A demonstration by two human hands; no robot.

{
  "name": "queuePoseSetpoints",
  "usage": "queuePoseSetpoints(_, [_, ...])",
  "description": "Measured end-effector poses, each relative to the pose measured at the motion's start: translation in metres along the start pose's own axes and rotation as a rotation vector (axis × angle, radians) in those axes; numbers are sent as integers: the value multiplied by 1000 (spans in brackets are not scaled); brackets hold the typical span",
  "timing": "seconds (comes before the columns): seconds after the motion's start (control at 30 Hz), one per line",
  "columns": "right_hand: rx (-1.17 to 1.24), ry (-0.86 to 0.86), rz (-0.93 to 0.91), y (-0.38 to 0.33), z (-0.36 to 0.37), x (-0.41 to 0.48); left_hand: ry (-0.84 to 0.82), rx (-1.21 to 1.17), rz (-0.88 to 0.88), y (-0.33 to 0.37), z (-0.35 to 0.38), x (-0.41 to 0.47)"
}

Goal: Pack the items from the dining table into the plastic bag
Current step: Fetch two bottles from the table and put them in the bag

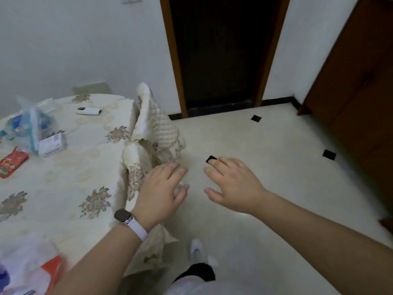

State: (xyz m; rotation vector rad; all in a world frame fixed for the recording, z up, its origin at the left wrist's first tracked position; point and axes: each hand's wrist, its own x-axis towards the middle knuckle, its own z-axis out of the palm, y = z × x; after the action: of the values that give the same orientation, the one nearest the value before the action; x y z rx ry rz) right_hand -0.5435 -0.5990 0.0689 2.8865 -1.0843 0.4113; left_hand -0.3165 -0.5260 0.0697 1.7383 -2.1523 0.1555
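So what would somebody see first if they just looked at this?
Two bare hands are stretched out open in the middle, holding nothing: the left hand, with a watch on its wrist, and the right hand. Left of them is the table under a flowery cloth, with a clear plastic bag and a red packet at its left side. A dark doorway stands behind.

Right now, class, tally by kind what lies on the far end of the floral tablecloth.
Clear plastic bag with blue contents: 1
White cardboard box: 1
Red flat packet: 1
White slim handheld device: 1
Total: 4
A clear shape behind the bag is too blurred to count.
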Motion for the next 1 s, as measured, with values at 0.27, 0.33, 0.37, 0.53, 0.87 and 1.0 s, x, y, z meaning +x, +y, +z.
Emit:
queuePoseSetpoints(0.27, [-157,-156,136,82,2,73,66,-89,109,-49,69,123])
queuePoseSetpoints(0.33, [-204,-198,175,98,-3,98,76,-117,127,-62,78,151])
queuePoseSetpoints(0.37, [-221,-208,190,106,-5,110,79,-132,137,-68,81,165])
queuePoseSetpoints(0.53, [-234,-233,237,142,-8,160,44,-157,159,-94,97,229])
queuePoseSetpoints(0.87, [-161,-243,248,237,34,236,-18,-95,163,-127,138,337])
queuePoseSetpoints(1.0, [-72,-201,180,296,57,296,-68,-6,98,-147,155,396])
